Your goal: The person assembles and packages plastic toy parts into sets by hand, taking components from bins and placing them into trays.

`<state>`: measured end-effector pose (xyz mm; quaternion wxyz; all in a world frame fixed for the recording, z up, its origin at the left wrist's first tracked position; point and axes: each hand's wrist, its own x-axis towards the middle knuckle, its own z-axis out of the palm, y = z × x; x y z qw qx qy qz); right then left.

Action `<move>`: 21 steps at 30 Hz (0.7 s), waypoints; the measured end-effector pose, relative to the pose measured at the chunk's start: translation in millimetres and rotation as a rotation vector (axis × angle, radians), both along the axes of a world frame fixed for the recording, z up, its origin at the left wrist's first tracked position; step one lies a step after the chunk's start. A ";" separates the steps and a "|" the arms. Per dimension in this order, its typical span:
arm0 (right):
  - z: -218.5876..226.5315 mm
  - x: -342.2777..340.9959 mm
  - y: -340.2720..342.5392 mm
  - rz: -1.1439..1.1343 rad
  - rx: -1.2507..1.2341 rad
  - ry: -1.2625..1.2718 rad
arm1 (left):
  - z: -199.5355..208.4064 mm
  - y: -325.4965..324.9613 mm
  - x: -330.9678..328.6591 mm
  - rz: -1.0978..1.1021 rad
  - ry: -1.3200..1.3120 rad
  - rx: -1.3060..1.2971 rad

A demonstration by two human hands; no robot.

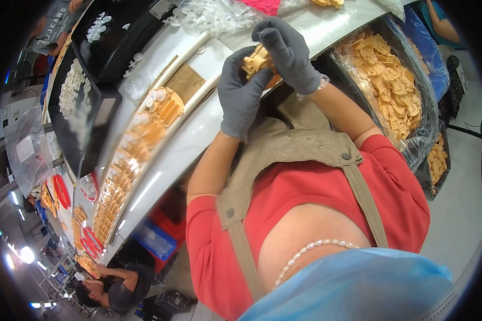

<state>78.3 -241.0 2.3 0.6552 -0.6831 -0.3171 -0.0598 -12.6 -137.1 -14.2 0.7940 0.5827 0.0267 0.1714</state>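
Both my hands wear grey gloves and are raised over the near edge of the table. My left hand (238, 96) is closed around a yellow-orange moulded plastic part (258, 60), its thumb pressed along the lower side. My right hand (290, 56) is bent over the part's upper right side, with thumb and fingers curled together. Whatever those fingertips may pinch is hidden. Left of my hands, a row of similar orange parts (112, 190) lies between two white rails (196, 92). Small white pieces (156, 96) sit on the nearest of them.
Black trays (104, 109) beyond the rails hold small white pieces. Clear plastic parts (214, 16) are heaped at the table's far side. On my right stands a plastic-lined box of orange pieces (385, 80). Another person (115, 286) works at the row's far end.
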 end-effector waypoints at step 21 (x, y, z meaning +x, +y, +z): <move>5.6 1.0 -0.7 0.410 0.023 0.303 | 27.6 49.9 -1.5 -0.116 -0.272 -0.441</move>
